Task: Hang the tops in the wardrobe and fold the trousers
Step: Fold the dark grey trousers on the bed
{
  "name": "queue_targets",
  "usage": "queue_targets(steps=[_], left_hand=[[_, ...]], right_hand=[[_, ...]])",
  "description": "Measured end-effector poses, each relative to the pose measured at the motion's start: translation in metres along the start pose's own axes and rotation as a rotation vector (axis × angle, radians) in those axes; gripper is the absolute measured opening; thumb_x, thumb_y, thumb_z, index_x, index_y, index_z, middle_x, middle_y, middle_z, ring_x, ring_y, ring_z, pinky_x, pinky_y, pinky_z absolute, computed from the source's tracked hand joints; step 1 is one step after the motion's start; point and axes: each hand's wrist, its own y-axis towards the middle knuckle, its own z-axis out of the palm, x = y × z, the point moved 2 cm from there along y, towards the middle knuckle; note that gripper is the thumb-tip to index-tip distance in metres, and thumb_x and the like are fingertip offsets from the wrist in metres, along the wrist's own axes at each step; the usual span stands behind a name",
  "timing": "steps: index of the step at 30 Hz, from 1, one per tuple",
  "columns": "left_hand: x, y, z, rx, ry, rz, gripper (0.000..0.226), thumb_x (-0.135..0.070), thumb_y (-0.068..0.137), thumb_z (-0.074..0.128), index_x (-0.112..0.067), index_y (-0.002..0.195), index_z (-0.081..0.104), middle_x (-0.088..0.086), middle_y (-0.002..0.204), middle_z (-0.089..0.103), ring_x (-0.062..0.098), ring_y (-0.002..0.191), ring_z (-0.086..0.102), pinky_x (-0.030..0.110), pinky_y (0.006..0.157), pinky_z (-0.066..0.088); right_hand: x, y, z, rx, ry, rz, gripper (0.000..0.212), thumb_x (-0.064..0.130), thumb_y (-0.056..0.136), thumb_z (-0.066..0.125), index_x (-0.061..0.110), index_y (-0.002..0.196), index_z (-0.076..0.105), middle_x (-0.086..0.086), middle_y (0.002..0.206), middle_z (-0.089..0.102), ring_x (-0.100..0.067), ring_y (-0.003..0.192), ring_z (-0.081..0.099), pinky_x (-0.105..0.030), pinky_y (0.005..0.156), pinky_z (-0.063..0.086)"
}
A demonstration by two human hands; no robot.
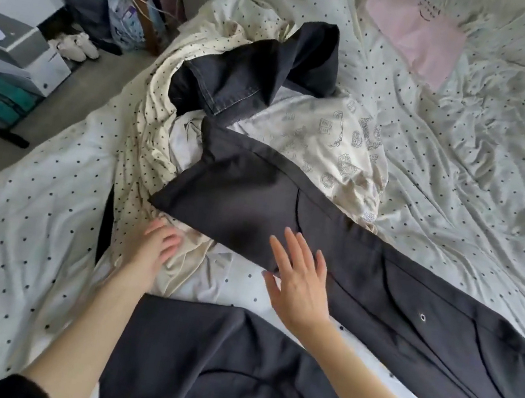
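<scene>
Step in hand: smoothing and folding the dark charcoal woven trousers (363, 271) laid slantwise across the bed — judged from the flattened leg and the hands close by.
Right hand (301, 280): fingers spread and straight, palm low over the lower edge of the trouser leg; whether it presses the cloth or hovers just above, I cannot tell. It holds nothing.
Left hand (155, 247): fingers loosely bent, resting on or bunching the cream polka-dot top (152, 145) just beside the trouser hem end; a firm pinch is not plain.
Where the trousers lie: hem end near the middle of the frame, the body running to the lower right, a small metal eyelet (422, 317) showing; a second dark leg or panel lies across the bottom between the forearms.
How to do it well: I would sweep the flat palm outward along the leg to drive out creases, line up the seams, then fold hem toward waist — and first clear the cream top from under the hem so the fold lies flat.
Materials: trousers smooth, matte, fairly stiff, with curved stitched seams; likely to hold a crease.
Other clothes: black denim jeans (249, 82) crumpled, with pale topstitching; a white top with grey line print (330, 140), soft and rumpled.
Bed: white dotted sheet (485, 166), wrinkled; a pale pink cloth (418, 30) lies far off.
</scene>
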Motion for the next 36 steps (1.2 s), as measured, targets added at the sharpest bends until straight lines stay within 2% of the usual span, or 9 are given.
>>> queue_targets(steps=[3,9,13,17,20,24,27,29,36], left_hand=[[0.020,-0.009,-0.006,-0.011,0.373,0.201,0.016,-0.010,0.091,0.057,-0.006,0.106,0.058,0.011,0.107,0.062,0.018,0.086,0.058,0.025,0.075,0.047],[0.060,-0.025,-0.031,0.149,1.501,0.563,0.043,-0.033,0.087,0.062,-0.026,0.128,0.049,-0.006,0.131,0.046,0.021,0.125,0.038,0.044,0.106,0.027],[0.055,-0.026,-0.054,0.135,1.861,0.543,0.028,-0.046,0.087,0.059,-0.034,0.111,0.053,-0.013,0.119,0.052,0.016,0.119,0.037,0.040,0.101,0.021],[0.030,-0.024,-0.057,0.091,1.856,0.617,0.014,-0.040,0.091,0.056,-0.035,0.102,0.062,-0.010,0.107,0.062,0.014,0.113,0.044,0.039,0.100,0.018],[0.002,-0.024,-0.052,-0.159,1.628,0.945,0.010,-0.018,0.086,0.063,-0.022,0.094,0.066,-0.001,0.104,0.063,0.023,0.108,0.046,0.041,0.093,0.018],[-0.003,-0.018,-0.036,-0.312,1.503,1.066,0.047,0.006,0.070,0.069,-0.013,0.113,0.061,0.014,0.118,0.054,0.036,0.114,0.044,0.051,0.091,0.029],[0.032,-0.036,-0.024,-0.227,1.507,1.103,0.056,0.005,0.068,0.070,-0.012,0.119,0.055,0.015,0.128,0.047,0.037,0.120,0.042,0.052,0.090,0.037],[0.072,-0.056,-0.016,-0.096,1.524,1.114,0.056,0.004,0.068,0.071,-0.011,0.120,0.055,0.016,0.130,0.047,0.036,0.121,0.045,0.051,0.089,0.043],[0.197,-0.121,0.007,0.338,1.682,1.005,0.066,-0.009,0.059,0.084,-0.010,0.121,0.062,0.022,0.135,0.050,0.040,0.122,0.051,0.055,0.088,0.048]], right_hand=[[0.005,-0.048,0.024,0.113,-0.013,-0.007,0.070,0.035,0.065,0.082,0.019,0.124,0.048,-0.010,0.131,0.057,-0.029,0.120,0.056,-0.055,0.090,0.047],[-0.004,-0.101,0.038,0.179,0.035,-0.012,0.038,0.033,0.078,0.062,0.017,0.112,0.060,0.003,0.103,0.067,-0.022,0.093,0.066,-0.040,0.087,0.050],[-0.001,-0.093,0.039,0.316,0.048,0.024,0.042,0.034,0.098,0.041,0.018,0.137,0.038,0.001,0.122,0.056,-0.022,0.118,0.049,-0.037,0.103,0.029],[0.009,-0.074,0.040,0.334,0.120,0.111,0.032,0.023,0.098,0.042,0.018,0.128,0.051,-0.001,0.121,0.059,-0.021,0.111,0.053,-0.032,0.095,0.029],[0.013,-0.065,0.039,0.284,0.145,0.152,0.030,0.019,0.098,0.041,0.020,0.124,0.057,0.000,0.118,0.061,-0.020,0.110,0.053,-0.030,0.092,0.029],[0.014,-0.071,0.034,0.160,0.187,0.172,0.036,0.015,0.093,0.051,0.016,0.130,0.053,0.000,0.125,0.057,-0.023,0.118,0.051,-0.037,0.099,0.033],[0.012,-0.096,0.032,-0.001,0.150,0.062,0.041,0.003,0.069,0.075,0.011,0.108,0.065,-0.003,0.103,0.065,-0.027,0.095,0.063,-0.042,0.078,0.050],[0.006,-0.123,0.035,-0.022,0.111,0.026,0.045,0.004,0.065,0.078,0.012,0.107,0.066,-0.004,0.106,0.065,-0.023,0.099,0.061,-0.040,0.083,0.051],[-0.042,-0.229,0.040,0.022,-0.030,0.003,0.039,0.016,0.085,0.043,0.011,0.118,0.064,-0.012,0.131,0.056,-0.029,0.124,0.051,-0.046,0.108,0.028]])
